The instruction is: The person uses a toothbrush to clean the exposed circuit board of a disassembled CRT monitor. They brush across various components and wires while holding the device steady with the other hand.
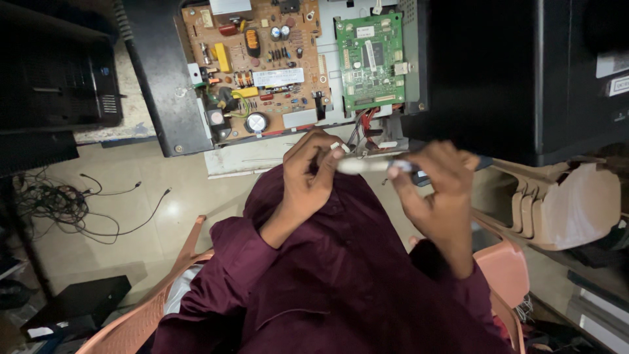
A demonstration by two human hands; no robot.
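We grip a white pen-like tool (pixel 367 165) in both hands, left hand (pixel 308 174) at nine o'clock, right hand (pixel 436 187) at three; its long axis lies horizontal.

Electronics repair workshop: opened device with brown power board (pixel 252 62) and green logic board (pixel 370 59) exposed, loose cables (pixel 65 203) on floor, stacked plastic chairs (pixel 557 203), black equipment casings (pixel 59 72) around.

Two circuit boards (pixel 259 65) side by side at top centre, hands (pixel 308 174) below them, cables (pixel 72 203) on floor (pixel 131 223) at left, stacked chairs (pixel 557 203) at right
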